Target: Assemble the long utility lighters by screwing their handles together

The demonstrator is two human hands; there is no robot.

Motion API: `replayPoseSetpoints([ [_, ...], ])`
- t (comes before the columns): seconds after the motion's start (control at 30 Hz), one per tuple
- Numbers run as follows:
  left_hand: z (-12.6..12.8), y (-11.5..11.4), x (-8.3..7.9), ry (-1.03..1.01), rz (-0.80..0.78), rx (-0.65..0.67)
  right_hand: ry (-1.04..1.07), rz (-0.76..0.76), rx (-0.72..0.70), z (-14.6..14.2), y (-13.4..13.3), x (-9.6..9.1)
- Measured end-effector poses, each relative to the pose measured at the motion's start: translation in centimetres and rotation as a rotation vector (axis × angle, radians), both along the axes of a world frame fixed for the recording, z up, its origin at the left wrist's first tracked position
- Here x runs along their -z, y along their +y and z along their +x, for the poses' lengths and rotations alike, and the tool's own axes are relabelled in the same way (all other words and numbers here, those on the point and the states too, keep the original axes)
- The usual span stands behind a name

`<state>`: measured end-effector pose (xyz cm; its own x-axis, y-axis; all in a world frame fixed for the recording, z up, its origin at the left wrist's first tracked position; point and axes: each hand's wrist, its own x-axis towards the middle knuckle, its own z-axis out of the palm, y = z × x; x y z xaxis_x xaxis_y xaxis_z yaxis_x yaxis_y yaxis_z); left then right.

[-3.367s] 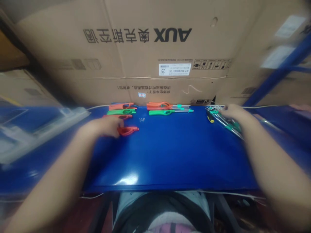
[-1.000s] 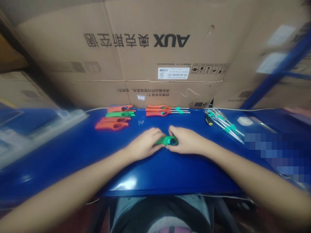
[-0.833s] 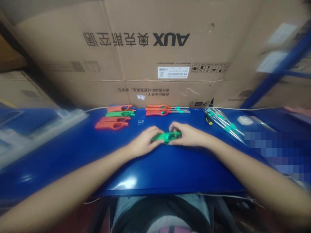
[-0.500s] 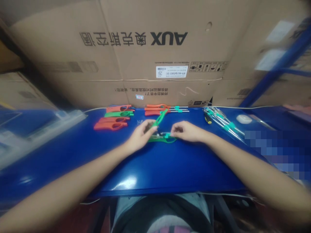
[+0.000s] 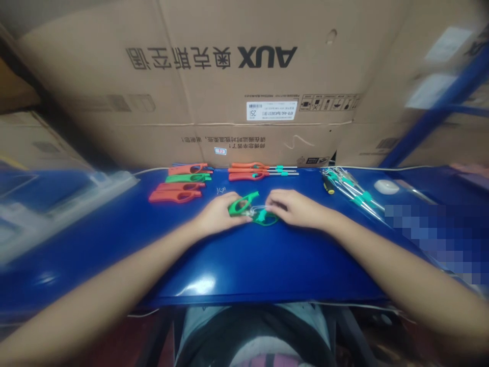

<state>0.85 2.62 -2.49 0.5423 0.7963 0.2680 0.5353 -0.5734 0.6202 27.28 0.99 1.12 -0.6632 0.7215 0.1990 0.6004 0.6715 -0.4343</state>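
Observation:
Close to the middle of the table, my left hand [image 5: 221, 211] is closed around a green lighter handle shell [image 5: 244, 202] with an oval opening, its free end tilted up to the right. Below it is a second green shell [image 5: 266, 220], with a turquoise trigger piece [image 5: 262, 215] in it. My right hand [image 5: 288, 206] pinches thin pale wires or a thin rod [image 5: 260, 207] at the right end of these parts. The fingers hide part of what lies between the hands.
Red and green handle shells [image 5: 175, 195] lie at left. Orange-red lighters with metal tubes [image 5: 246, 176] lie behind my hands. Metal tubes with turquoise pieces [image 5: 355, 193], a yellow-black screwdriver [image 5: 328, 184] and a white round object [image 5: 386, 187] are at right. A large cardboard box [image 5: 214, 107] stands behind.
The green shell in my left hand has swung down from steeply raised to nearly level, over the lower shell. My right hand has stayed about in place, still pinching.

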Motion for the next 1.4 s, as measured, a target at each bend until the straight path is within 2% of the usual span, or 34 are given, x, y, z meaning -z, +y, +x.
replayPoseSetpoints([
  [0.23,0.0,0.1,0.1,-0.005,0.031,0.037,0.050,0.008,0.047,0.1,0.2,0.3],
  [0.43,0.2,-0.1,-0.1,0.060,0.065,0.035,-0.036,-0.013,0.021,0.2,0.4,0.4],
  [0.6,0.2,-0.3,-0.3,0.090,0.105,0.093,-0.033,0.070,-0.009,0.5,0.5,0.3],
  [0.73,-0.1,-0.4,-1.3,0.149,0.141,0.134,0.007,0.109,-0.017,0.6,0.6,0.0],
  [0.9,-1.7,0.4,-2.9,0.216,0.259,0.066,0.145,0.121,0.016,1.0,1.0,-0.5],
  [1.0,-3.1,1.5,-3.2,0.198,0.300,-0.054,0.166,0.118,0.097,2.0,1.7,-0.9],
  [1.07,-3.5,1.9,-3.3,0.048,0.250,-0.157,0.165,0.075,0.133,2.6,2.2,-1.1],
  [1.17,-2.3,1.1,-3.4,-0.289,0.005,-0.215,0.207,0.012,0.058,2.5,2.2,-1.2],
  [1.3,0.7,-1.3,-2.8,-0.449,-0.231,-0.109,0.306,-0.088,-0.120,0.8,0.5,-1.4],
  [1.4,2.2,-2.3,-1.9,-0.518,-0.356,-0.066,0.290,-0.209,-0.187,-0.5,-0.8,-1.5],
])
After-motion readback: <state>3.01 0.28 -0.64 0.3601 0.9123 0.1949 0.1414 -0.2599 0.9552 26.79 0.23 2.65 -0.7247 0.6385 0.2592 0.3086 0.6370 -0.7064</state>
